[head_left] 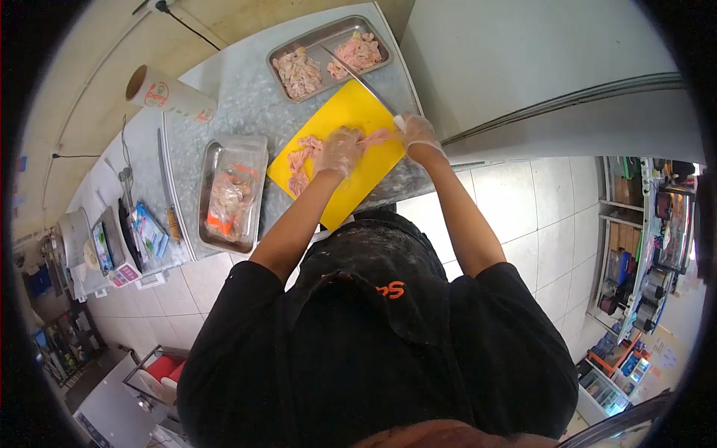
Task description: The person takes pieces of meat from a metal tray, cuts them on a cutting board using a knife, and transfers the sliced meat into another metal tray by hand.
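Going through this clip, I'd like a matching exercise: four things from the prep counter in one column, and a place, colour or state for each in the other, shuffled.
Column one
1. Knife
2. Cutting board
3. Far tray
4. Left hand

Column two
A. Carries two separate heaps of pinkish meat
B. In the right hand, blade pointing away from the person
C. Gloved, resting on meat between the two trays and the right hand
D. Plain yellow

Right pairs: 1-B, 2-D, 3-A, 4-C
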A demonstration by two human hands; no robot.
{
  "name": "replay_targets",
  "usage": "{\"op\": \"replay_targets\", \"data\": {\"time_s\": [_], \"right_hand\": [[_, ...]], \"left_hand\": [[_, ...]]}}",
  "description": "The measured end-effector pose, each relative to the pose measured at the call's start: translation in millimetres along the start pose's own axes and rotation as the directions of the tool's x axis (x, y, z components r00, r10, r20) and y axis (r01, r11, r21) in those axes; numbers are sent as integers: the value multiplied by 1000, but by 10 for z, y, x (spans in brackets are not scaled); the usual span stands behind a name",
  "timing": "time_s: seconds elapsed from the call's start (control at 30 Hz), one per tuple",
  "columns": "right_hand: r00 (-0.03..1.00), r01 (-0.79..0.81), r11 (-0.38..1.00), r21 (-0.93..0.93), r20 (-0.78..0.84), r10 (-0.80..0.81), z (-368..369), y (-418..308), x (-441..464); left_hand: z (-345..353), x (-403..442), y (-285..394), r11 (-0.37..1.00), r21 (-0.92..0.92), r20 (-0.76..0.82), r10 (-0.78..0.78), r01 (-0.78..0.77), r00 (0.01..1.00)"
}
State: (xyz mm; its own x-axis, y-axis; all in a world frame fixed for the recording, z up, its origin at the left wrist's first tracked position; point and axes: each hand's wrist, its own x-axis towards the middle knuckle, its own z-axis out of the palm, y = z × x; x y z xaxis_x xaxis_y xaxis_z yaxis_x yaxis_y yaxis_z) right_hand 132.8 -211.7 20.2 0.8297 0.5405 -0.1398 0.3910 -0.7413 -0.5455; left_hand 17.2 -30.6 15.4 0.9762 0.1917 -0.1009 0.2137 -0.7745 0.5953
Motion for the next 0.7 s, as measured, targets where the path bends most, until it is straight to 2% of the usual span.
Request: {"op": "replay_targets", "data": {"time_s": [0.03, 0.07, 0.1, 0.17, 0.23, 0.3, 0.33, 0.37, 0.43, 0.53, 0.67, 0.7], "right_hand": [[998, 26, 1000, 8, -55, -26, 61, 69, -89], [993, 53, 998, 13, -103, -52, 105, 105, -211], [995, 48, 999, 10, -86, -47, 73, 37, -375], [974, -210, 972, 104, 114, 198, -117, -236, -691], [972, -170, 982, 82, 177, 153, 53, -87, -858], [908, -330, 928, 174, 328, 262, 83, -128, -951], [911, -348, 923, 161, 288, 294, 93, -142, -1004], [907, -351, 924, 150, 299, 296, 82, -177, -986], [881, -408, 882, 236, 354, 313, 98, -201, -930], [903, -379, 893, 245, 310, 298, 210, -189, -847], [883, -380, 914, 140, 349, 314, 136, -363, -793], [888, -381, 915, 132, 327, 323, 244, -295, -771]], "left_hand": [[34, -64, -56, 979, 145, -162, 164, -140, 973], [41, -105, -55, 982, 134, -155, 152, -132, 976], [12, -146, -30, 987, 100, -162, 141, -126, 977], [-28, -190, 20, 992, 56, -173, 117, -109, 978], [-29, -227, 85, 967, 181, -146, 208, -180, 967], [-65, -214, 152, 973, 186, -119, 160, -136, 980], [-69, -206, 173, 973, 202, -84, 127, -108, 988], [-55, -183, 179, 977, 191, -82, 115, -97, 990], [-9, -118, 173, 997, 55, -92, 50, -45, 995], [52, -67, 136, 995, 60, -120, 87, -80, 989], [100, -34, 73, 993, -89, -107, 64, -74, 992], [53, -38, 102, 986, -114, -157, 102, -121, 982]]}}
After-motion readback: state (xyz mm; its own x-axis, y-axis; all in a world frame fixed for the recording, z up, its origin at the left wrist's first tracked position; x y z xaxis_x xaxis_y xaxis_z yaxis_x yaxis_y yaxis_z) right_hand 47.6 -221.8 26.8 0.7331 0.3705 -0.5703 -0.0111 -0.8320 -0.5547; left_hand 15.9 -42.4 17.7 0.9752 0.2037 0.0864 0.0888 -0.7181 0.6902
